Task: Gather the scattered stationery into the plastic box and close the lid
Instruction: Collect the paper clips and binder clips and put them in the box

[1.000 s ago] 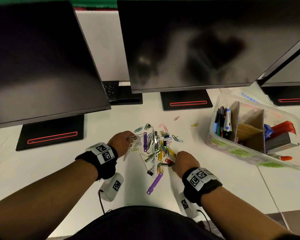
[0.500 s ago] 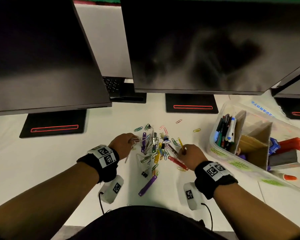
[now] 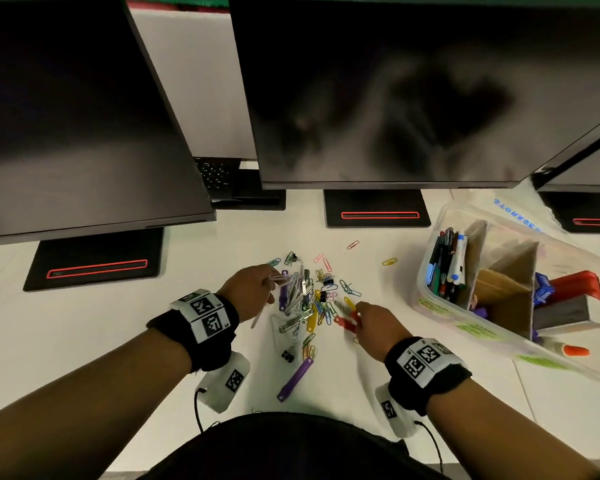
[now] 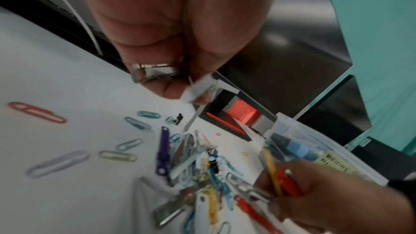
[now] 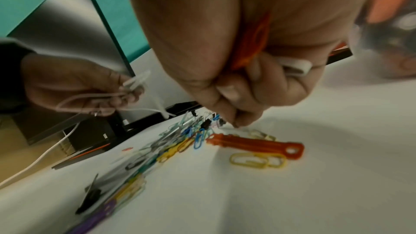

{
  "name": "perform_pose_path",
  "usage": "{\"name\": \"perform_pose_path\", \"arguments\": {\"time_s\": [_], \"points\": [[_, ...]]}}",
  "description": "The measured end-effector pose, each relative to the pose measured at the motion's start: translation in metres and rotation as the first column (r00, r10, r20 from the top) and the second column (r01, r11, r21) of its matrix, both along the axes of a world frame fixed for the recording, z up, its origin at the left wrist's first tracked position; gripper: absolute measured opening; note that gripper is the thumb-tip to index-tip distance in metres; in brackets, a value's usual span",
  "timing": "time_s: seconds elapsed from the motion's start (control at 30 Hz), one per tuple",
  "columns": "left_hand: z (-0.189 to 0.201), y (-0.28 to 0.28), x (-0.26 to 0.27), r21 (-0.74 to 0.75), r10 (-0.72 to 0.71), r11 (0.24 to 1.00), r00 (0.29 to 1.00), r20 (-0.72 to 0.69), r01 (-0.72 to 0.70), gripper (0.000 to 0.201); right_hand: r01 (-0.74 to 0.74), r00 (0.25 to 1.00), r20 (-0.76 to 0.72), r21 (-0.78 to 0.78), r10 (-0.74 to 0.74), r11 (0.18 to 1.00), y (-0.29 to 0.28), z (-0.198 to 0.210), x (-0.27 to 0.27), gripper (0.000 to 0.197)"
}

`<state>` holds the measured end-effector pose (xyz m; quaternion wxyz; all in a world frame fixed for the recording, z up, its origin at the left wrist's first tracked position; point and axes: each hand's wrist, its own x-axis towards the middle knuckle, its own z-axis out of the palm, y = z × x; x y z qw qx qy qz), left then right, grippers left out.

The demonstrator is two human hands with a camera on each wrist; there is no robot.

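A pile of coloured paper clips, binder clips and plastic file fasteners (image 3: 309, 303) lies mid-desk. My left hand (image 3: 274, 279) hovers at the pile's left edge and pinches white strips and a metal fastener piece (image 4: 155, 73). My right hand (image 3: 359, 309) is at the pile's right edge, curled round a red-orange fastener (image 5: 252, 42), a yellow one (image 4: 272, 172) and a white piece (image 5: 294, 67). Another red fastener (image 5: 254, 145) and a yellow paper clip (image 5: 258, 160) lie just under it. The open plastic box (image 3: 426, 303) stands to the right, with cardboard dividers, pens and a stapler inside.
The box's translucent lid (image 3: 520, 216) lies behind the box. Monitors (image 3: 378, 91) overhang the back of the white desk, their black bases (image 3: 376, 209) beyond the pile. A purple fastener (image 3: 295, 379) lies near me, and stray clips (image 3: 388, 262) lie toward the box.
My right hand shifted from the pile's near edge to its right side and lifted a yellow fastener. My left hand stayed at the left edge, still holding white strips.
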<state>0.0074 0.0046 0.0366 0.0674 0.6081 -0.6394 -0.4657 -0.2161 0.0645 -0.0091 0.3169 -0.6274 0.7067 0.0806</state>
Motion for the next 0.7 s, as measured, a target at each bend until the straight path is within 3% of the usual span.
{"name": "perform_pose_path", "arguments": {"time_s": [0.17, 0.4, 0.57, 0.7], "points": [[0.014, -0.004, -0.011, -0.009, -0.04, 0.999, 0.997, -0.064, 0.039, 0.021, -0.019, 0.999, -0.034, -0.035, 0.018, 0.999, 0.004, -0.007, 0.008, 0.019], [0.028, -0.001, -0.023, 0.15, 0.119, 0.986, 0.952, -0.281, -0.079, 0.024, 0.015, 1.0, 0.015, -0.019, -0.015, 1.0, 0.004, 0.006, 0.007, 0.024], [0.041, -0.008, -0.039, 0.038, 0.032, 0.999, 0.977, -0.211, -0.024, 0.022, 0.073, 0.966, 0.255, -0.146, -0.034, 0.987, 0.006, 0.062, -0.006, 0.028], [0.068, -0.014, -0.078, -0.055, -0.013, 0.998, 0.973, -0.232, 0.0, 0.021, 0.314, 0.845, 0.499, -0.172, -0.192, 0.934, -0.001, 0.126, -0.048, 0.036]]}}
